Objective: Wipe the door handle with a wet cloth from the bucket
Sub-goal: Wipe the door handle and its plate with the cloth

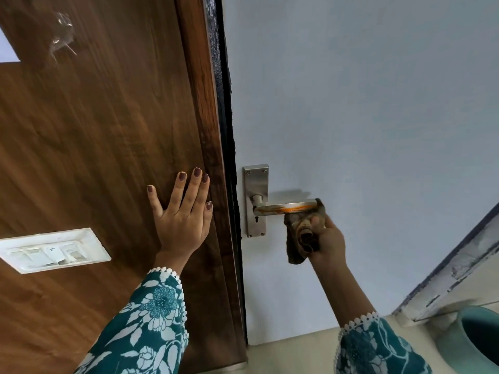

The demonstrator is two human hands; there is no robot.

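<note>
A: What is shown, from left to right?

B: At 9 o'clock, a white switch plate [54,249] is fixed to a brown wooden panel [94,130]. The left hand [183,211] is laid flat on that panel, fingers spread, gripping nothing. Right of centre, a steel backplate [255,184] is mounted on a pale door [364,90]. From it the door handle [286,207] is run horizontally, its long axis pointing toward 3 o'clock, and an orange stain is seen along it.

A: And the cloth?

B: A dark cloth [302,233] is bunched in the right hand [324,238], whose fingers are curled tightly around it. It is pressed to the handle's free end, touching from the underside. The rest of the lever lies toward 9 o'clock from the grip, so the right hand is much the nearer. A teal bucket [472,341] is partly seen at 4 o'clock.
</note>
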